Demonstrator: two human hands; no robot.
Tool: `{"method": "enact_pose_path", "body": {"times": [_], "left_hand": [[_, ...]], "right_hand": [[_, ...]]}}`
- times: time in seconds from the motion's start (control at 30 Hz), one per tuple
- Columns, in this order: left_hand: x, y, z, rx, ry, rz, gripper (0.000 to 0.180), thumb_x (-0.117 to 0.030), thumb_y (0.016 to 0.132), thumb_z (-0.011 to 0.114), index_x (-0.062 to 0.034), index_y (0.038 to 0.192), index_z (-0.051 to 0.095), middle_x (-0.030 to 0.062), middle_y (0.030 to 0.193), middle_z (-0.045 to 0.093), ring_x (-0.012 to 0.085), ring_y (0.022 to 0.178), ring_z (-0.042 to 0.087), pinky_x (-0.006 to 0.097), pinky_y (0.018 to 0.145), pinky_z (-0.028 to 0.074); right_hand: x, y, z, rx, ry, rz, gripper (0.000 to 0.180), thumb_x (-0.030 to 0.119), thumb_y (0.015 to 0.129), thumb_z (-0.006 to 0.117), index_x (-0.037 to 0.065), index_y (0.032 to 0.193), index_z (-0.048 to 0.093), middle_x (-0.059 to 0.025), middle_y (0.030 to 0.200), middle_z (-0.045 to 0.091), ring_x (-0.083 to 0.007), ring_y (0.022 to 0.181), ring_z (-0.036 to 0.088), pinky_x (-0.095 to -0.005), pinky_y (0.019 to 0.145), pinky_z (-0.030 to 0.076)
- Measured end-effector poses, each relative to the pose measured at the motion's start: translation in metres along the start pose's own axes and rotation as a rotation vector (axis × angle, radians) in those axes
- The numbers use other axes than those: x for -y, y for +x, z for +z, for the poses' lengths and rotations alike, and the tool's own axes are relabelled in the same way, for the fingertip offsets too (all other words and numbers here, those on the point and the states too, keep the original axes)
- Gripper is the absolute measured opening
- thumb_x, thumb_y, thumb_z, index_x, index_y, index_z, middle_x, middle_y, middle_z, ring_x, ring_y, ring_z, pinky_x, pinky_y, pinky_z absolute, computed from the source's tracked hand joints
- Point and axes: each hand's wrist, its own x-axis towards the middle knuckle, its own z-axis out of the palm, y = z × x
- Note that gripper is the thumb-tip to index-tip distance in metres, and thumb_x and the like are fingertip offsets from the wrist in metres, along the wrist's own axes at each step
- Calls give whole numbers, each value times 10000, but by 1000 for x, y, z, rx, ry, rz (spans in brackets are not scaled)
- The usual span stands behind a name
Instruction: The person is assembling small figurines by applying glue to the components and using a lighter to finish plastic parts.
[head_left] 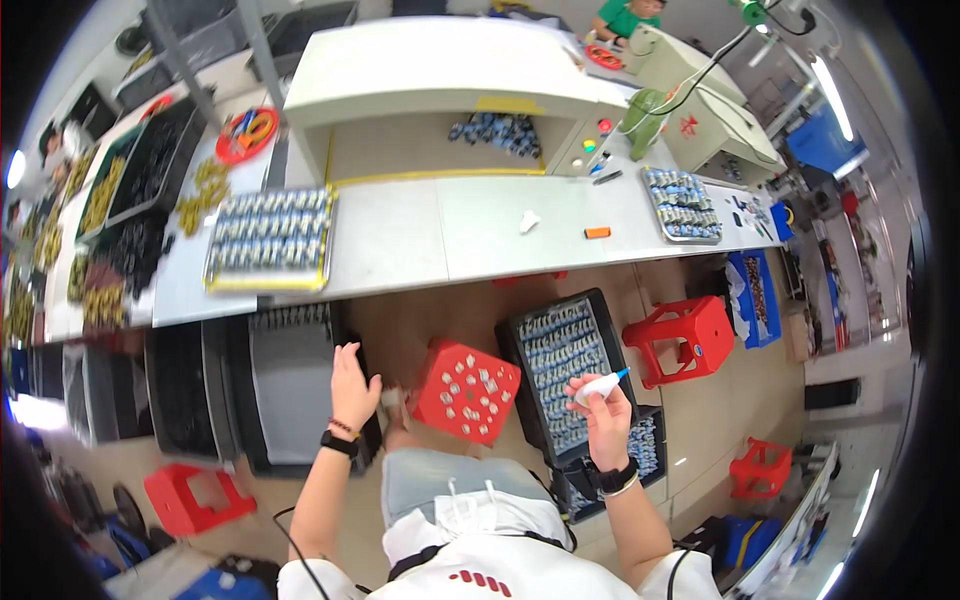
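Right hand [606,424] of mine curled round a small white bottle [598,387], its blue nozzle [622,373] up.

I hold the bottle aslant out to my right, short of the desk [480,225], and from above it overlaps the black crate [522,395] in my view. It looks plain white, with a rounded body narrowing to that bright, pointed nozzle, which aims up and rightward; my fingers and thumb cover part of it. My left hand [354,388] is spread, thumb apart from the fingers, holding nothing that I can see.
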Motion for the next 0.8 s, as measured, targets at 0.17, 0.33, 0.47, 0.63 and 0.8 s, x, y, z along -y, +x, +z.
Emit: {"method": "enact_pose_path", "body": {"times": [0.17,0.33,0.47,0.63,0.8], "left_hand": [[23,132,35,208,282,244,854,-246,641,665,-28,1330,210,188,1387,201,331,1296,167,491,1026,185],[74,180,77,452,481,326,978,-294,618,695,-117,1380,109,204,1419,73,332,1321,71,462,1054,118],[79,194,75,482,465,361,977,-277,629,688,-131,1385,87,222,1417,43,355,1318,54,467,1053,102],[70,202,70,493,416,349,1071,-275,586,732,-140,1388,35,221,1420,2,348,1322,19,470,1055,75],[69,209,68,616,408,255,1083,-212,558,726,-185,1387,30,205,1424,-32,333,1326,-21,468,1057,56]], "right_hand": [[8,-1,73,-144,-16,-30,251,104,851,508,-11,1074,503,-123,986,595,-195,875,596,-293,715,500],[11,4,120,-240,-104,-2,248,86,822,524,-39,1036,516,-131,937,603,-200,848,601,-295,711,501],[28,7,141,-338,-110,-56,251,123,827,526,-28,1027,517,-124,927,606,-197,825,607,-290,691,499],[35,16,139,-493,-8,-130,238,127,834,508,-14,1024,526,-118,943,600,-172,812,602,-261,639,499],[20,26,108,-582,-73,-39,230,138,836,503,27,1033,545,-68,928,614,-134,798,598,-226,598,470]]}}
